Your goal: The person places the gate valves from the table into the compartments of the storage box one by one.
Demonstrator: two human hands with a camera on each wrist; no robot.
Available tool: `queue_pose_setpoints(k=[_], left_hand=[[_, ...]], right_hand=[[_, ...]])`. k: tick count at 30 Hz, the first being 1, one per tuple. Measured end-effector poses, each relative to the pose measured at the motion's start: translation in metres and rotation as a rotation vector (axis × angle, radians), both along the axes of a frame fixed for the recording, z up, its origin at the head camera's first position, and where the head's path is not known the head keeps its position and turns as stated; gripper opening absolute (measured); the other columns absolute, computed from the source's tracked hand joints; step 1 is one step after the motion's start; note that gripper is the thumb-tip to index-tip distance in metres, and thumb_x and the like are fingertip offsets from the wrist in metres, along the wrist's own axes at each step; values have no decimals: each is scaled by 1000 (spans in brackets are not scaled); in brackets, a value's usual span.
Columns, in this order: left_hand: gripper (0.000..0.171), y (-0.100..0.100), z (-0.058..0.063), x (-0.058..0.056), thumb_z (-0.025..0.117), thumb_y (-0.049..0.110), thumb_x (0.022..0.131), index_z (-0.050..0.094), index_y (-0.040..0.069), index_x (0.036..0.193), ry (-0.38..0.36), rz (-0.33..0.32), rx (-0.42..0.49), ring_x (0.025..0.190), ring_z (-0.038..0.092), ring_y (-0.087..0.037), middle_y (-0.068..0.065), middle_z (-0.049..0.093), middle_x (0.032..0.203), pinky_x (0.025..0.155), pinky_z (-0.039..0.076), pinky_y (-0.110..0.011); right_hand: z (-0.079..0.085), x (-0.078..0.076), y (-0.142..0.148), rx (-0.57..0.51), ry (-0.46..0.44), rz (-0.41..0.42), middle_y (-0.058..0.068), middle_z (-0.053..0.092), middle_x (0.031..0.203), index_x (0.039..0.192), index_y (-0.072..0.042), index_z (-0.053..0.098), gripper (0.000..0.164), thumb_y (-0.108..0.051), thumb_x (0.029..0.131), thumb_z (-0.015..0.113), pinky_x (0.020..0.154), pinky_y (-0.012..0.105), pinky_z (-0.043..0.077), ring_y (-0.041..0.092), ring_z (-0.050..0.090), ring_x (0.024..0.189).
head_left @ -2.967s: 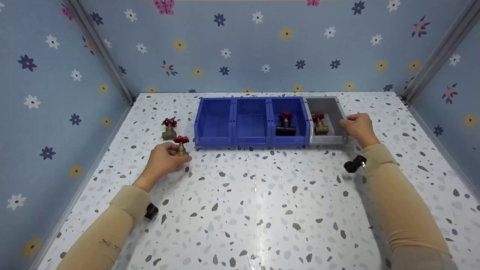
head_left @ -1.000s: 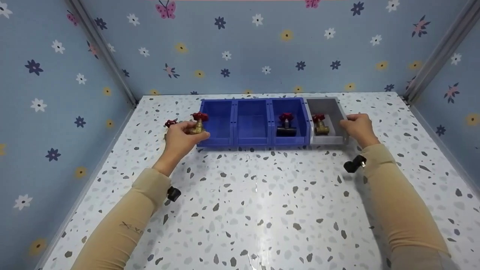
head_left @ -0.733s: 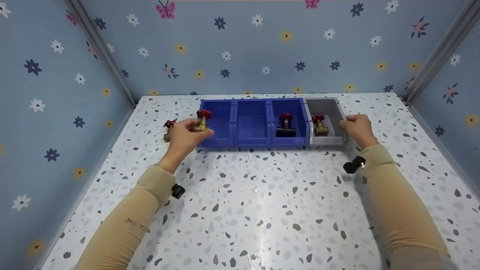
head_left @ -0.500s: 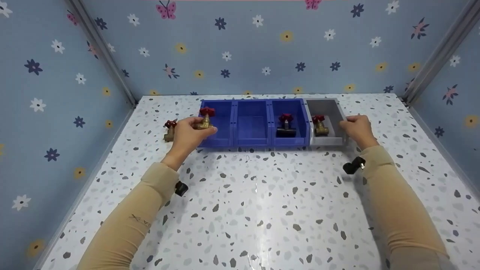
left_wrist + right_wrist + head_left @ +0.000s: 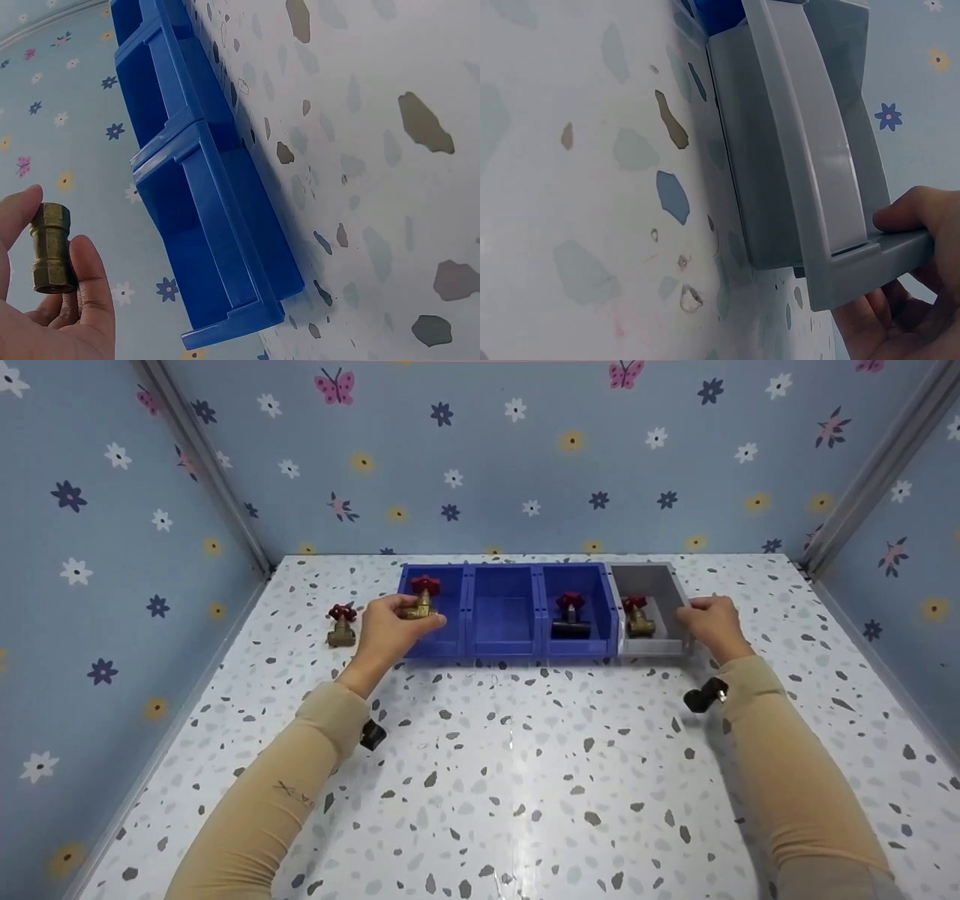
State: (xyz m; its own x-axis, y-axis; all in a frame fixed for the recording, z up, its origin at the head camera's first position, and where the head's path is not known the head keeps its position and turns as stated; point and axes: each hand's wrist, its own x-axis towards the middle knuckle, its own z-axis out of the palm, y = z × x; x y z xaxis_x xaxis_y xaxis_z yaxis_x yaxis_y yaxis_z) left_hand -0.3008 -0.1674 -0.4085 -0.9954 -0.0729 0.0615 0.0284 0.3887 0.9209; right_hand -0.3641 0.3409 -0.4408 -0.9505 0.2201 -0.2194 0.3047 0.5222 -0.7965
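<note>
My left hand [image 5: 386,634] pinches a brass gate valve [image 5: 422,606] with a red handwheel, held upright over the leftmost blue bin [image 5: 439,646]. In the left wrist view the valve's brass body [image 5: 52,247] sits between thumb and fingers, above and outside that bin's front opening. My right hand [image 5: 716,626] grips the right side wall of the grey bin [image 5: 654,646]; in the right wrist view the thumb lies inside the rim and the fingers outside. Inside the grey bin stands another brass valve [image 5: 640,622]. The third blue bin holds a black-bodied valve [image 5: 571,626] with a red handwheel.
One more brass valve [image 5: 341,630] with a red handwheel stands on the speckled table [image 5: 480,780], left of the bins. The second blue bin [image 5: 503,646] lies between the leftmost and third. A flower-patterned wall [image 5: 495,457] rises behind the row.
My left hand has carried the brass valve rightward and away from me, from the table beside the bins to over the leftmost blue bin. My right hand stays on the grey bin.
</note>
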Motion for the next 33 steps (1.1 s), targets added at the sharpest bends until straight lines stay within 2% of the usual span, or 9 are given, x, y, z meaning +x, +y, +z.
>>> queue_pose_setpoints(k=[8,19,26,33], left_hand=[[54,9,0,-6,90,22,89,71,-3,133,24,-12,12,112,70,-26,-18,73,128,94,60,-33],[57,24,3,-11,90,21,90,69,-2,137,13,-22,62,115,71,-27,-17,73,131,99,62,-35],[57,37,8,-15,91,21,89,70,-3,136,42,-26,60,114,71,-27,-19,73,129,97,62,-35],[53,46,9,-19,91,25,90,72,1,133,44,-28,52,112,70,-24,-15,75,125,96,61,-34]], right_hand=[[-1,2,2,-4,38,28,30,48,164,161,4,46,57,-23,111,53,126,55,43,43,49,152],[-3,0,1,-6,9,2,30,49,163,162,3,44,58,-23,111,54,126,55,42,43,50,152],[-1,2,0,-6,-2,-7,27,48,165,162,2,45,59,-23,110,53,127,54,42,41,49,153],[-1,4,0,-7,9,-9,29,46,165,163,3,44,60,-23,109,54,126,53,43,42,49,153]])
